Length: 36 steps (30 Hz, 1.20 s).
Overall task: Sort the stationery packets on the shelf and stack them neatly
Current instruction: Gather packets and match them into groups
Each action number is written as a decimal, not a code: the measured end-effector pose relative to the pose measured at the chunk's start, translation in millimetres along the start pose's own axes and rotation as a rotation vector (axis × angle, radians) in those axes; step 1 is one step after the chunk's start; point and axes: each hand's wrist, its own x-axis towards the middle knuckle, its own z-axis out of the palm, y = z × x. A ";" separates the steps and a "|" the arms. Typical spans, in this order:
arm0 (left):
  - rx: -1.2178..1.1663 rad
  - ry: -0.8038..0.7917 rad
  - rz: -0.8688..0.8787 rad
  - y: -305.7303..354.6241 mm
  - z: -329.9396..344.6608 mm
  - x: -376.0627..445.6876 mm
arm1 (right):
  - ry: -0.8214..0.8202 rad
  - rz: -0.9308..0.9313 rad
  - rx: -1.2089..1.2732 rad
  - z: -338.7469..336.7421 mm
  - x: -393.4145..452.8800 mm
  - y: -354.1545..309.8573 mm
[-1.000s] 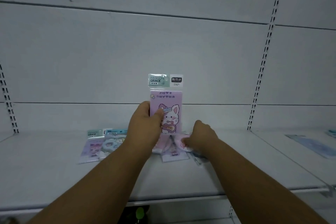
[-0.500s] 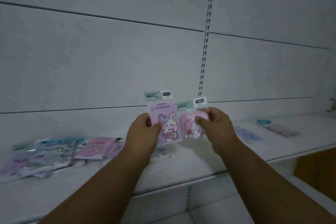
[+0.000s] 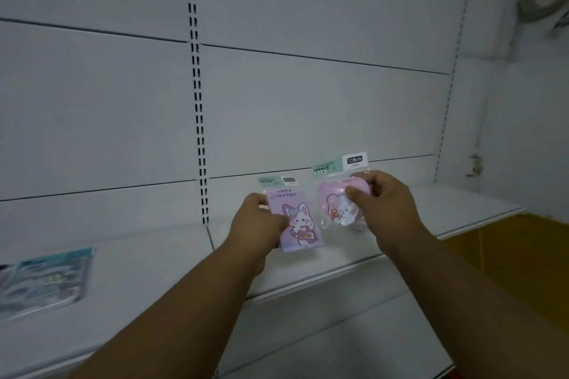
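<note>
Left hand (image 3: 257, 223) grips a rectangular pink bunny packet (image 3: 295, 220) above the white shelf (image 3: 147, 271). Right hand (image 3: 385, 206) pinches a heart-shaped pink packet (image 3: 335, 203) just beside it. Blurred packets (image 3: 43, 281) lie far left.

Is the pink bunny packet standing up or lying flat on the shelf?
Standing up, off the shelf. The left hand holds the bunny packet upright by its side, green header on top.

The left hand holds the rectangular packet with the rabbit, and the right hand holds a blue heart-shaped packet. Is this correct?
Not quite. In the head view the right hand holds a pink heart-shaped packet, not blue. The left hand does hold the rectangular rabbit packet.
</note>
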 end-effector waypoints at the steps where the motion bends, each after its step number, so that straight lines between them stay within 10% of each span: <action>1: 0.033 0.008 -0.018 -3.5 8.7 5.0 | -0.013 0.004 0.001 -3.5 5.9 5.8; 10: 0.166 0.075 -0.127 -31.4 20.8 69.0 | -0.102 0.020 0.078 12.7 46.2 32.6; 22: 1.178 0.134 0.095 -40.7 6.6 98.8 | -0.191 0.008 0.118 35.3 82.9 44.8; 25: 0.840 0.158 0.336 -20.0 23.2 103.3 | -0.245 0.006 0.129 31.1 91.0 54.5; 29: 0.062 -0.033 0.063 11.2 63.8 111.6 | -0.322 0.029 0.134 7.1 110.2 69.3; 36: 0.150 -0.100 0.149 4.0 167.7 148.6 | -0.302 0.152 0.009 -82.8 162.8 115.6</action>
